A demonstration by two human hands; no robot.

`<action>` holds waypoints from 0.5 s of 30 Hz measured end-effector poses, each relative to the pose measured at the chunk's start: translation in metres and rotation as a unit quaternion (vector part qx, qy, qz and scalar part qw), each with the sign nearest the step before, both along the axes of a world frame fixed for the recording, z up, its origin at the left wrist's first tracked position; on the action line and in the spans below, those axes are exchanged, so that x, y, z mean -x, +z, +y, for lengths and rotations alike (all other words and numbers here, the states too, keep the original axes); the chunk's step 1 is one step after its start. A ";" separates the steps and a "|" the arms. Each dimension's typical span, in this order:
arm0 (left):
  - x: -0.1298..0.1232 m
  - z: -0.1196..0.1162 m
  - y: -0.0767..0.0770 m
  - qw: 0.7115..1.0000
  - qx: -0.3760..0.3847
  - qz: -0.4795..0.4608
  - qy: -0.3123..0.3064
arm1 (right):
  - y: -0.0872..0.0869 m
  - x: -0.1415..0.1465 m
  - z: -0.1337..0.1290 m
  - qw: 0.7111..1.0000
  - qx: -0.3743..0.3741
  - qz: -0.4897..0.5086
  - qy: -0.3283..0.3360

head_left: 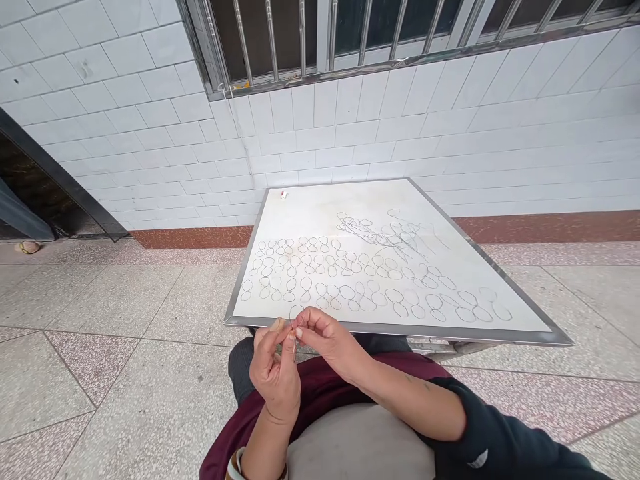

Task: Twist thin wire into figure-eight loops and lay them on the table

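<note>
Over the near edge of the white table point(320, 208), my left hand point(278, 370) and my right hand point(327, 339) meet fingertip to fingertip. Both pinch a thin dark wire point(292, 309), whose curved loop rises above the fingers; a strand also hangs below them. The exact twist at the fingertips is too small to make out. A tan wrap covers one left fingertip. Just beyond my hands, several wire figure-eights point(306, 289) lie in rough rows across the tabletop. Farther back sits a tangled heap of loose wire pieces point(380, 235).
A small white and red object point(284, 195) lies at the table's far left corner. Behind stands a white tiled wall point(320, 143) with a barred window point(367, 33). A cord point(244, 143) hangs down the wall. At left is a dark doorway point(30, 180).
</note>
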State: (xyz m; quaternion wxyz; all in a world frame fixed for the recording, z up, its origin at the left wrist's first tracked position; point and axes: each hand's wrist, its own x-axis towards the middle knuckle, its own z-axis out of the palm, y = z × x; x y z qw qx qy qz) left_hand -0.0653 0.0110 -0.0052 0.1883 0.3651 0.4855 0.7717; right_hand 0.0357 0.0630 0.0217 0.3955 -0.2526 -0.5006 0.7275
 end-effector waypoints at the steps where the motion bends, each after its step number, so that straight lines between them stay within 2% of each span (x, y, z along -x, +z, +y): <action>1: 0.000 0.000 0.000 1.000 0.003 -0.009 0.001 | 0.000 0.000 0.000 1.000 -0.004 0.000 0.000; 5: -0.002 -0.002 0.001 1.000 0.006 -0.019 0.015 | 0.000 0.001 -0.001 1.000 -0.003 0.010 0.010; 7: -0.002 -0.003 0.002 1.000 0.008 0.004 0.024 | 0.000 0.001 -0.002 1.000 0.005 0.020 0.013; 10: 0.003 -0.002 0.000 0.994 -0.007 0.106 0.035 | -0.002 0.002 -0.003 0.999 0.019 0.028 0.002; 13: 0.010 0.000 -0.004 0.971 -0.053 0.229 0.053 | -0.002 0.003 -0.005 0.999 0.020 0.033 -0.008; 15: 0.013 0.000 -0.007 0.957 -0.066 0.277 0.063 | -0.001 0.004 -0.006 0.999 0.011 0.034 -0.013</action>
